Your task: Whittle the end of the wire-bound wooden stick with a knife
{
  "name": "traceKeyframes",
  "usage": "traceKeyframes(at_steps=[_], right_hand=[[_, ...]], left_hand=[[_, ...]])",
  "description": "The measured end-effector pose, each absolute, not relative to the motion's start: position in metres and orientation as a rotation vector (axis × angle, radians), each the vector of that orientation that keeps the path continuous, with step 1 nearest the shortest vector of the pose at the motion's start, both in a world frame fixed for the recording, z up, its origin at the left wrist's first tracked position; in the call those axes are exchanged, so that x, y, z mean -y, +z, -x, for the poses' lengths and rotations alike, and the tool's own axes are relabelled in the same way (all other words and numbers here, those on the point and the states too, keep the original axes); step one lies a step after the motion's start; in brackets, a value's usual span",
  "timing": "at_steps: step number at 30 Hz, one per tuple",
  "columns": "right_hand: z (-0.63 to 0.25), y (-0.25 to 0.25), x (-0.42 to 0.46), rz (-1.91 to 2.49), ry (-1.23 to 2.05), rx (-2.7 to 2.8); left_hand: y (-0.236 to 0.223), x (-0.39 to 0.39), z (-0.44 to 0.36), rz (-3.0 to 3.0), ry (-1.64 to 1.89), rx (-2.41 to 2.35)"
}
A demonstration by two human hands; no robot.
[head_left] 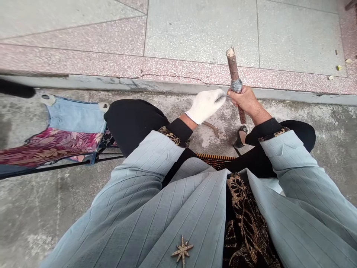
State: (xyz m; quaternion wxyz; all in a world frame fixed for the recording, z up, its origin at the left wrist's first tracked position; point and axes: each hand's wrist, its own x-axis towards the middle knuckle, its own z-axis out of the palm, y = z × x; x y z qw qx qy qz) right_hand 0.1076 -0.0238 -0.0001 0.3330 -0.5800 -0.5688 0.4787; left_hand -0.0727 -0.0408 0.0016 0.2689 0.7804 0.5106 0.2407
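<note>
Beyond its near edge, the raised paving is stretching away, and concrete ground is lying on this side. A cloth-seated folding chair is standing at the left. Between the knees, a short stick is slanting in the air, its upper end showing over the paving, its lower end over the ground. The right hand is gripping it, fingers curling around the wood just below a metal wire winding. The white-gloved left hand is reaching close to the right thumb, its fingers pressing together; whether they are pinching a strand, I cannot tell. Below the hands, a curved piece of wood is lying on the ground. As for progress, many turns are already circling the stick in a thick band, while bare wood is showing above and below; whether any winding is remaining undone is not showing. One thin strand is crossing above the band.
</note>
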Motion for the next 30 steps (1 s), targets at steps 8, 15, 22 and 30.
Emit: traceKeyframes(at_steps=[8, 15, 22, 30], right_hand=[[-0.109, 0.01, 0.025, 1.474, 1.401, 1.34], [-0.152, 0.037, 0.021, 1.132, 1.931, 1.274], [-0.135, 0.025, 0.033, 0.267, 2.477, 1.293], [-0.113, 0.014, 0.051, -0.103, 2.702, 1.233]], left_hand=[[0.0, 0.04, 0.069, -2.194, 0.485, -1.514], [-0.012, 0.031, 0.084, -2.164, 0.317, -1.625], [-0.025, 0.032, 0.078, -2.269, 0.339, -1.478], [-0.049, 0.033, 0.055, -2.527, -0.146, -1.381]])
